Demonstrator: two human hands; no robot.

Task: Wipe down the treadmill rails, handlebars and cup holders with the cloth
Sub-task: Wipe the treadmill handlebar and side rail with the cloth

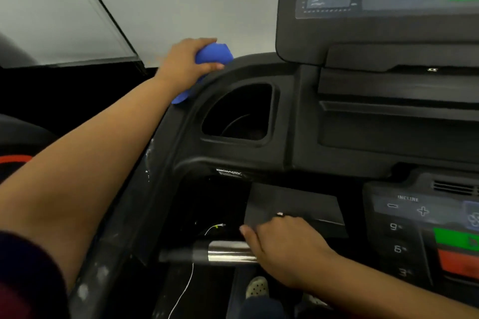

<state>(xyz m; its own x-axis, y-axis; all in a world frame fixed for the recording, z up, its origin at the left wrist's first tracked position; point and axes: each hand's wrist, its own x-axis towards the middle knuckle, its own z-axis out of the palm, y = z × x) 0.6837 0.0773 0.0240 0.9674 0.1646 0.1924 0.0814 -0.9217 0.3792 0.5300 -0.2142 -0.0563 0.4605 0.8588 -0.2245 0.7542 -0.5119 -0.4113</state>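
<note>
1. Bunched tight: the left hand has the blue cloth balled between fingers and thumb. It is pressed on the curved rim at the console's upper left corner, with a tail of cloth hanging down the left edge.
2. Right hand lies on the chrome handlebar at the console's lower edge. Its fingers are hidden, so I cannot tell whether they wrap the bar.
3. My read: this is the rim wipe, with the cup holder just beside and below.
4. To do it well, spread the cloth flatter so more fabric meets the rim.
5. Follow the curve down the left edge, where pale specks show.
6. For the cup holder, push the cloth right in and sweep wall and floor.
7. Mind the white cable dangling under the handlebar; a trailing cloth could snag it.
</note>
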